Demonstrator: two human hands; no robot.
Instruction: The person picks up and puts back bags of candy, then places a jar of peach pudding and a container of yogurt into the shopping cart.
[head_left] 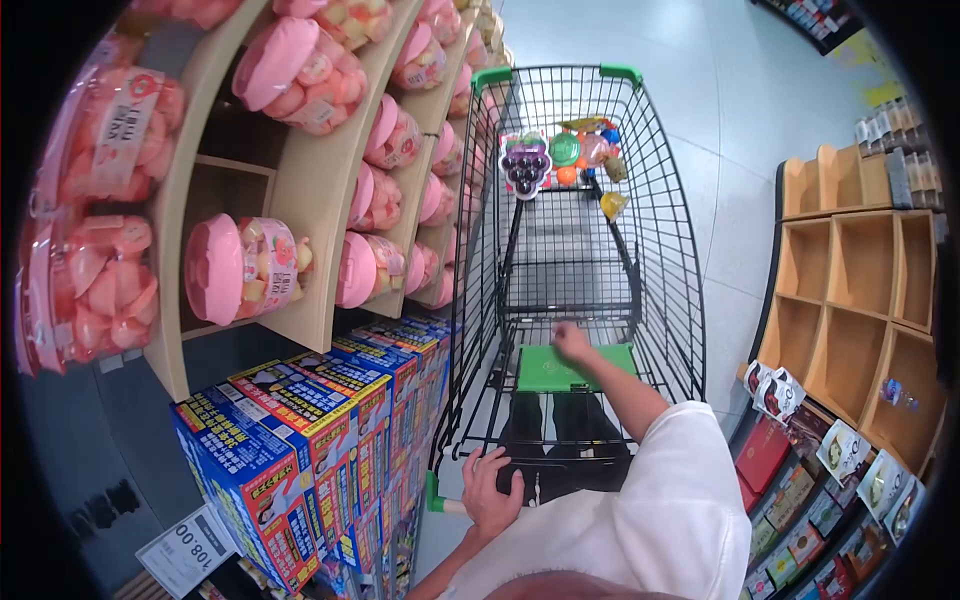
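While the wire shopping cart [562, 245] stretches lengthwise ahead, I've got the right hand [573, 343] nearer its far end, curled over the green seat flap [540, 369] (can't tell from here if it's gripping anything), left hand [490, 495] loosely spread by the handlebar [455, 507].

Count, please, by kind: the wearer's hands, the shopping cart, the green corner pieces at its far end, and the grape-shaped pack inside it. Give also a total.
Hands, left hand and right hand: 2
Shopping cart: 1
Green corner pieces: 2
Grape-shaped pack: 1
Total: 6
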